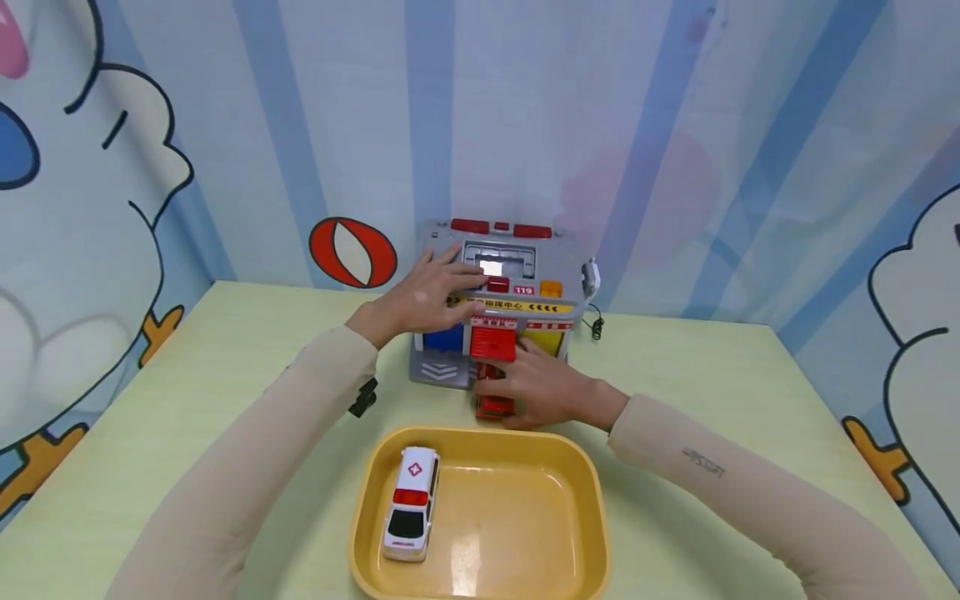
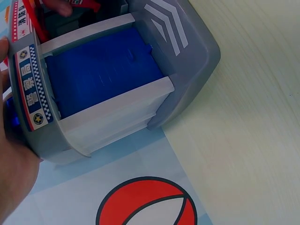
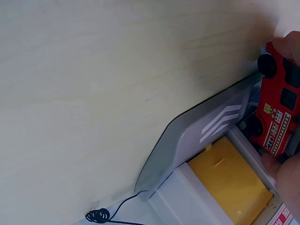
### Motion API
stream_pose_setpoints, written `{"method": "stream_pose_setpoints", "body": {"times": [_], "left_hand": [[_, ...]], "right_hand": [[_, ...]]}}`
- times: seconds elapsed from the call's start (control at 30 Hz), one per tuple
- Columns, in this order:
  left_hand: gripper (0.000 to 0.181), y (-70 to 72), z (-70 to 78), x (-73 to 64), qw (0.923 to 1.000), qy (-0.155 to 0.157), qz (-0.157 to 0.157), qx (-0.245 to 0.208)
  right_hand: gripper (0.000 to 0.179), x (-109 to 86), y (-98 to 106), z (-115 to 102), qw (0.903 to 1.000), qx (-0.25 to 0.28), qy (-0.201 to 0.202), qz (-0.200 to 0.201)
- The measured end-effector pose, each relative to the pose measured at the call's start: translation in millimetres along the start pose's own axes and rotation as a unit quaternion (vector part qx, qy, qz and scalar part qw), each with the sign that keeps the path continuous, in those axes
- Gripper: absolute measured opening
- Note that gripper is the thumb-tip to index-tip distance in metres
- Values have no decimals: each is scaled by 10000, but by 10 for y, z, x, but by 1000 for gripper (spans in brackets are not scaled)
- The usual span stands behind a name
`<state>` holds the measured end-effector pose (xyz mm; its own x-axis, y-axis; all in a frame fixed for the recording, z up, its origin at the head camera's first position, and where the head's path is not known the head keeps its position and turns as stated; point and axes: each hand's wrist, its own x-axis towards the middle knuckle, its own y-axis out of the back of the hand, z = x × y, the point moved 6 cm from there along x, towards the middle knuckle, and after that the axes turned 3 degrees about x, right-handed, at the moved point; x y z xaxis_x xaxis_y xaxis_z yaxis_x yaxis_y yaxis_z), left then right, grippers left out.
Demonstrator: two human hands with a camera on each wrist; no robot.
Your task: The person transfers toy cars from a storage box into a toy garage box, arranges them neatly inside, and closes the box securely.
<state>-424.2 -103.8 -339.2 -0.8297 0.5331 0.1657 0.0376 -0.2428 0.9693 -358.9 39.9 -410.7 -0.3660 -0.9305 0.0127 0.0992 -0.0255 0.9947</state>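
Observation:
A grey toy rescue station point(image 1: 566, 262) stands at the back of the table. My left hand point(image 1: 423, 296) rests on its roof, fingers spread over the top near a red button and thumb along the front edge. My right hand point(image 1: 551, 390) grips a red toy fire truck point(image 3: 282, 101) at the middle bay, one end of it inside the opening. Above the truck, the bay's red door point(image 1: 492, 343) is tilted up and outward. Both side doors, the blue one point(image 2: 103, 70) and the yellow one point(image 3: 229, 176), are down.
In front of the station sits a yellow tray point(image 1: 480, 438), with a white toy ambulance point(image 1: 411, 500) at its left side. A coiled black cord point(image 1: 596, 327) lies behind the station on the right. A printed curtain point(image 1: 495, 108) hangs close behind the table.

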Motion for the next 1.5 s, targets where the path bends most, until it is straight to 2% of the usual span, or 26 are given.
{"method": "stream_pose_setpoints", "body": {"times": [0.3,0.47,0.77,1.27,1.33,1.5], "left_hand": [[58,16,-13,14,10000,60,14,41],[59,-15,-16,13,10000,33,8,50],[58,-28,-3,0,10000,18,51,13],[58,-10,13,7,10000,58,70,6],[58,-10,10,5,10000,60,78,2],[58,-8,13,5,9999,18,112,3]], "right_hand": [[54,80,10,15,9999,-165,-5,-35],[52,79,-24,17,9994,-352,-10,73],[51,26,-61,26,9985,-370,269,311],[54,-68,-87,84,9927,-303,304,1131],[55,-77,-97,80,9906,-479,369,1225],[54,-132,-128,40,9786,-1464,608,1311]]}}
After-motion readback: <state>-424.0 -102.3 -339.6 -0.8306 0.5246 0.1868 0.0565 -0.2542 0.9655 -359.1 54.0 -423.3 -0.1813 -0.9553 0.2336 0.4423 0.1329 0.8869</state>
